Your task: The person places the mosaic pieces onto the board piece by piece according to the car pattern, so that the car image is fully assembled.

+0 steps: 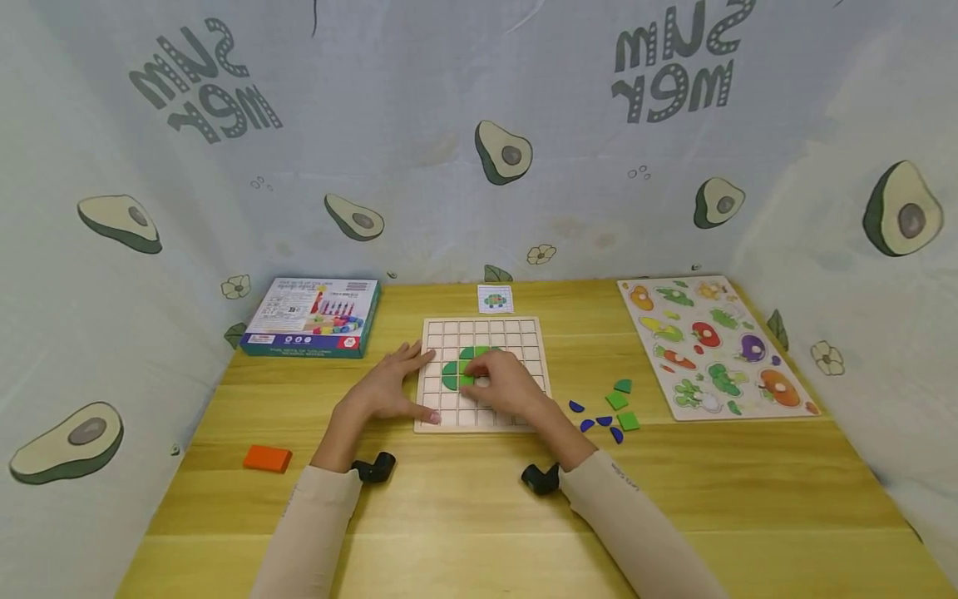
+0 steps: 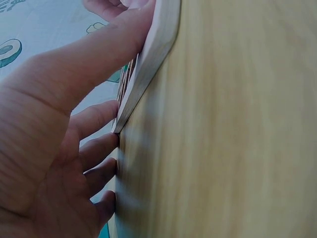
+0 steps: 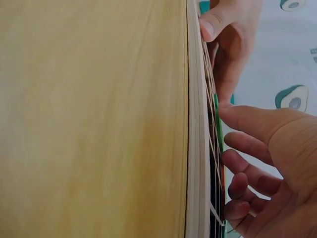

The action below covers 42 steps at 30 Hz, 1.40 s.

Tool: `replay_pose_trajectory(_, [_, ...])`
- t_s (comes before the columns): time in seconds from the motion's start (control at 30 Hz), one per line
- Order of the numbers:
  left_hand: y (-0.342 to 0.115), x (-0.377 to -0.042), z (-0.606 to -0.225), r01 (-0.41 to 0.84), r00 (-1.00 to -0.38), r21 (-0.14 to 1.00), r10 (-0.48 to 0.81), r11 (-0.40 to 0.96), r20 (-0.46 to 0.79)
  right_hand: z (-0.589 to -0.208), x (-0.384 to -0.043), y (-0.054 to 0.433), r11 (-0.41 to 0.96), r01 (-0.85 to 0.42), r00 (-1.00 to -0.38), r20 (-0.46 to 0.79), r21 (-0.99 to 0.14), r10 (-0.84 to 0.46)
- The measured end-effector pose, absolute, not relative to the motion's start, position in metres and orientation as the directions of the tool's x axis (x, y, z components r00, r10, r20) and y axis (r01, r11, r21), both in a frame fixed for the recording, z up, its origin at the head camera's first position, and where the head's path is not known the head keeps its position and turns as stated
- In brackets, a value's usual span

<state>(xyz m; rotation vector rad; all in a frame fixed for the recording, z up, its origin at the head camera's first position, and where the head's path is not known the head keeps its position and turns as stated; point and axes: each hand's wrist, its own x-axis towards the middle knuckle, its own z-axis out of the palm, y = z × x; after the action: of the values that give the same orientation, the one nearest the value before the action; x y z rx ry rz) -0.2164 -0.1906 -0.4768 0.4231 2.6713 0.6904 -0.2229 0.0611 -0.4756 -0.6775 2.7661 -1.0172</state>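
A wooden grid board [image 1: 441, 420] lies on the table in front of the person. Dark green curved pieces [image 1: 449, 375] and light green squares sit together near its middle. The left hand [image 1: 385, 384] rests spread on the board's left edge, its thumb on the front left corner; the left wrist view shows fingers along the side. Over the middle is the right hand [image 1: 505, 383], thumb and index finger pinching a light green square [image 1: 466, 380] at the grid. Its other fingers curl above the board and hide some pieces. A small picture card [image 1: 496, 299] with a green turtle-like figure lies behind the board.
Right of the board lie loose green pieces [image 1: 628, 421] and several blue half-rounds [image 1: 587, 425]. A vegetable puzzle board [image 1: 688, 406] is farther right. At the back left sits a boxed toy set [image 1: 310, 316], with an orange block [image 1: 267, 458] nearer the front left.
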Motion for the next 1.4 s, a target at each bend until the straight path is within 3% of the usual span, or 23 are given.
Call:
replay_pose_trajectory(0.6, [-0.188, -0.217, -0.475, 0.200, -0.893, 0.510, 0.370, 0.836, -0.257, -0.471, -0.220, 0.081, 0.680, -0.342, -0.908, 0.041, -0.649, -0.418])
replay_pose_trajectory(0.97, [-0.187, -0.214, -0.472, 0.183, -0.901, 0.515, 0.352, 0.838, -0.252, -0.458, -0.215, 0.138, 0.699, -0.275, -0.936, 0.017, -0.661, -0.352])
replay_pose_trajectory(1.23, [-0.186, -0.212, -0.471, 0.188, -0.901, 0.507, 0.354, 0.841, -0.251, -0.458, -0.209, 0.188, 0.705, -0.311, -0.939, 0.090, -0.637, -0.333])
replay_pose_trajectory(1.4, [-0.185, -0.211, -0.469, 0.188, -0.900, 0.514, 0.357, 0.837, -0.251, -0.455, -0.201, 0.216, 0.739, -0.288, -0.947, 0.068, -0.609, -0.314])
